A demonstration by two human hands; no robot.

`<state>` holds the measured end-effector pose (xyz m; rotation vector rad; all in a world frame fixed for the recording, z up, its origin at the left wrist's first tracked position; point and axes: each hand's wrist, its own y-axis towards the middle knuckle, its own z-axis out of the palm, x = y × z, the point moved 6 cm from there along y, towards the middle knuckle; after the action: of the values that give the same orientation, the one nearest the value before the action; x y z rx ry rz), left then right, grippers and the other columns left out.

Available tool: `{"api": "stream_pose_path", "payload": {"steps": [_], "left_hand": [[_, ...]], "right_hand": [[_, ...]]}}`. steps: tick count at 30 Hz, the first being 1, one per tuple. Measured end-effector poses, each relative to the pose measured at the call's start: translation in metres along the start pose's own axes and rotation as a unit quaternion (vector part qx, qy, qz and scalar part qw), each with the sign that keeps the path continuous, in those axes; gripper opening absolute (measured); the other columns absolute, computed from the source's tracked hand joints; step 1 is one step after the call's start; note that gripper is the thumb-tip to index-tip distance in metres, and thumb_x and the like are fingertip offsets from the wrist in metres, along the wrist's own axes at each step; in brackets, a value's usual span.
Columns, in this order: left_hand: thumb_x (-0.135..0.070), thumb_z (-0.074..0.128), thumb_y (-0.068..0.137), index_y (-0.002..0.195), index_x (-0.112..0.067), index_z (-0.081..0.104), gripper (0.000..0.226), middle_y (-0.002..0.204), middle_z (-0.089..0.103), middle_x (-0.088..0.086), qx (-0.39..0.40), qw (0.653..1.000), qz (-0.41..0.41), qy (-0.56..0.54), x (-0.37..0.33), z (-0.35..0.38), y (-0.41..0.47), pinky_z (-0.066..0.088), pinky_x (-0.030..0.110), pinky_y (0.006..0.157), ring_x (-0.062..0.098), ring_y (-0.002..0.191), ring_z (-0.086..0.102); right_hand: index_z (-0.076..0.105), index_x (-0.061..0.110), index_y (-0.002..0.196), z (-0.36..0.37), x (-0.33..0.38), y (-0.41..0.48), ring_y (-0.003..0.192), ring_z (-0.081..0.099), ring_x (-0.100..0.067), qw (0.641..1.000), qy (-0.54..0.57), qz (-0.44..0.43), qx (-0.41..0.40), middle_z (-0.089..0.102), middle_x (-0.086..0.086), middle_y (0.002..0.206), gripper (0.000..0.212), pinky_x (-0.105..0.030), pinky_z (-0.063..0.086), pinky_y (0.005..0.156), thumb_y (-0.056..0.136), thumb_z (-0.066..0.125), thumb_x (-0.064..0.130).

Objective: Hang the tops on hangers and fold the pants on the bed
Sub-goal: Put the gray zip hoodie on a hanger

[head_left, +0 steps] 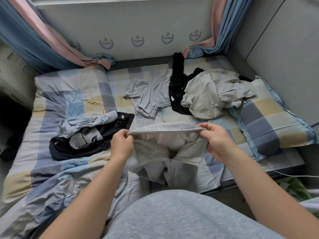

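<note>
I hold a grey garment with a zip [165, 149] up over the bed's near edge by its top band. My left hand [121, 144] pinches the band's left end and my right hand [215, 140] pinches its right end; the rest hangs down between my arms. Further back on the bed lie a light grey-blue top with a drawstring hem [148, 95], a black garment [177, 87] and a beige jacket [215, 94] piled over it. To the left sits a heap of a black printed garment [82, 144] with a pale blue piece [82, 124] on it. No hangers are in view.
The checked bedsheet [72, 100] covers the bed, with a matching pillow [269, 121] at the right. A rumpled checked quilt [43, 183] lies at the near left. Curtains [43, 40] hang at both far corners. A white cable [284, 175] runs off the right edge.
</note>
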<state>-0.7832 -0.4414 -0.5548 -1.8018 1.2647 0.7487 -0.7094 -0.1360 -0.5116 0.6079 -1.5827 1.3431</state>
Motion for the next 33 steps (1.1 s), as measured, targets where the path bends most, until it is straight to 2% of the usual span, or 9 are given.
{"api": "stream_pose_path", "payload": {"steps": [3, 7, 10, 12, 15, 20, 24, 28, 33], "left_hand": [[-0.003, 0.055, 0.099, 0.094, -0.006, 0.072, 0.018, 0.091, 0.071, 0.011, 0.150, 0.952, -0.125, -0.235, 0.013, 0.022, -0.007, 0.056, 0.035, 0.076, 0.027, 0.089, 0.065], [-0.013, 0.063, 0.089, 0.108, -0.007, 0.075, 0.023, 0.102, 0.068, 0.011, 0.320, 0.858, -0.146, -0.374, 0.007, 0.026, -0.016, 0.059, 0.028, 0.073, 0.020, 0.082, 0.064], [-0.021, 0.060, 0.091, 0.107, -0.008, 0.077, 0.026, 0.095, 0.074, 0.009, 0.377, 0.826, -0.154, -0.389, 0.003, 0.031, -0.026, 0.059, 0.026, 0.064, 0.016, 0.074, 0.072], [-0.026, 0.057, 0.094, 0.107, -0.007, 0.077, 0.030, 0.094, 0.075, 0.009, 0.393, 0.817, -0.167, -0.387, 0.000, 0.036, -0.032, 0.059, 0.027, 0.065, 0.017, 0.077, 0.073], [-0.033, 0.058, 0.092, 0.102, -0.008, 0.077, 0.033, 0.092, 0.073, 0.009, 0.386, 0.809, -0.203, -0.395, 0.001, 0.038, -0.034, 0.060, 0.031, 0.067, 0.021, 0.080, 0.072], [-0.032, 0.057, 0.089, 0.103, -0.007, 0.069, 0.032, 0.094, 0.067, 0.013, 0.328, 0.766, -0.265, -0.485, 0.006, 0.045, -0.033, 0.054, 0.041, 0.089, 0.027, 0.088, 0.066], [-0.020, 0.053, 0.086, 0.099, -0.005, 0.079, 0.033, 0.103, 0.074, 0.016, 0.324, 0.716, -0.232, -0.573, 0.000, 0.046, -0.030, 0.058, 0.048, 0.089, 0.029, 0.095, 0.073], [-0.016, 0.045, 0.088, 0.102, -0.003, 0.079, 0.039, 0.114, 0.072, 0.020, 0.348, 0.708, -0.185, -0.586, -0.008, 0.043, -0.030, 0.056, 0.048, 0.093, 0.032, 0.106, 0.071], [-0.018, 0.046, 0.087, 0.091, 0.000, 0.078, 0.037, 0.093, 0.073, 0.019, 0.336, 0.715, -0.179, -0.586, -0.025, 0.043, -0.039, 0.062, 0.042, 0.080, 0.031, 0.086, 0.073]], "right_hand": [[0.063, 0.006, 0.094, -0.010, -0.004, -0.006, 0.061, 0.068, -0.008, 0.999, 0.046, 0.015, 0.023, 0.072, -0.002, 0.071, 0.016, -0.022, 0.056, 0.055, 0.099, 0.051, -0.002], [0.060, 0.005, 0.091, -0.025, -0.005, -0.013, 0.058, 0.067, -0.012, 0.993, 0.100, 0.034, 0.045, 0.069, -0.006, 0.070, 0.008, -0.023, 0.056, 0.053, 0.095, 0.058, 0.012], [0.063, 0.001, 0.111, -0.030, -0.008, -0.014, 0.073, 0.068, -0.023, 0.989, 0.120, 0.067, 0.056, 0.068, -0.016, 0.090, 0.039, -0.032, 0.060, 0.064, 0.084, 0.064, 0.028], [0.066, -0.001, 0.118, -0.031, -0.011, -0.014, 0.084, 0.070, -0.029, 0.986, 0.128, 0.093, 0.061, 0.069, -0.020, 0.102, 0.049, -0.038, 0.061, 0.068, 0.084, 0.062, 0.035], [0.078, 0.007, 0.106, -0.024, -0.014, -0.014, 0.092, 0.073, -0.029, 0.980, 0.126, 0.124, 0.091, 0.074, -0.017, 0.105, 0.044, -0.040, 0.061, 0.072, 0.086, 0.058, 0.041], [0.077, 0.000, 0.104, -0.007, -0.018, -0.015, 0.094, 0.074, -0.028, 0.961, 0.202, 0.152, 0.112, 0.073, -0.020, 0.108, 0.043, -0.039, 0.062, 0.079, 0.088, 0.057, 0.035], [0.065, 0.001, 0.120, 0.001, -0.019, -0.017, 0.093, 0.073, -0.024, 0.945, 0.273, 0.128, 0.130, 0.072, -0.016, 0.107, 0.038, -0.037, 0.061, 0.083, 0.087, 0.060, 0.019], [0.060, 0.004, 0.129, 0.005, -0.029, -0.021, 0.109, 0.067, -0.030, 0.927, 0.294, 0.130, 0.194, 0.068, -0.019, 0.120, 0.038, -0.046, 0.056, 0.093, 0.093, 0.050, 0.005], [0.060, 0.011, 0.131, -0.010, -0.044, -0.011, 0.101, 0.066, -0.026, 0.940, 0.295, 0.141, 0.093, 0.069, -0.015, 0.116, 0.043, -0.037, 0.052, 0.098, 0.090, 0.052, 0.001]]}}
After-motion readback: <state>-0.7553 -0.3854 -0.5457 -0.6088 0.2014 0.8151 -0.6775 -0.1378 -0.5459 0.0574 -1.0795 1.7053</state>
